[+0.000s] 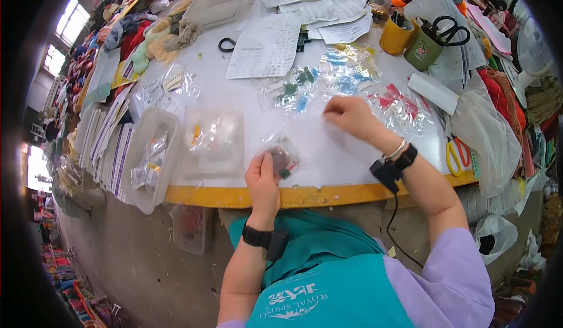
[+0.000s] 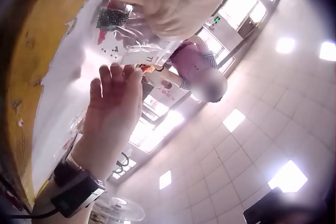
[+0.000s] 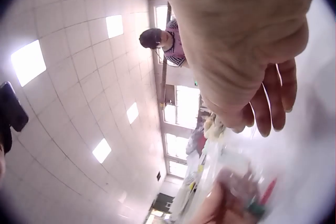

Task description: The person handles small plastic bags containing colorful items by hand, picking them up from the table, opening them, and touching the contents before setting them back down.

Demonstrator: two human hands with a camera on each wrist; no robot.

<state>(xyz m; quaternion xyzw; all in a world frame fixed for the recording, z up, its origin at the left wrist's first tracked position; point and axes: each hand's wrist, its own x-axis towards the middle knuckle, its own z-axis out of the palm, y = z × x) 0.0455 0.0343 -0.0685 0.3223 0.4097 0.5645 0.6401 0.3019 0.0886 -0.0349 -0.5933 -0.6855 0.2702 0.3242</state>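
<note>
The left hand (image 1: 263,187) pinches a small clear plastic bag (image 1: 284,152) near the table's front edge; green and red bits show in it. In the left wrist view the bag (image 2: 137,37) has dark green beads and a white label. The right hand (image 1: 358,120) is above the white tabletop to the right, fingers slightly bent and apart from the bag, holding nothing visible. Behind the hands lie clear packets with green pieces (image 1: 288,89), blue and yellow packets (image 1: 352,70), and red packets (image 1: 394,100).
At the left are a clear tray (image 1: 175,152) and a lidded-looking plastic box (image 1: 214,162). Printed sheets (image 1: 265,49) lie at the back. A green cup (image 1: 421,51) with scissors, a yellow cup (image 1: 394,37) and yellow-handled scissors (image 1: 453,157) stand or lie at the right.
</note>
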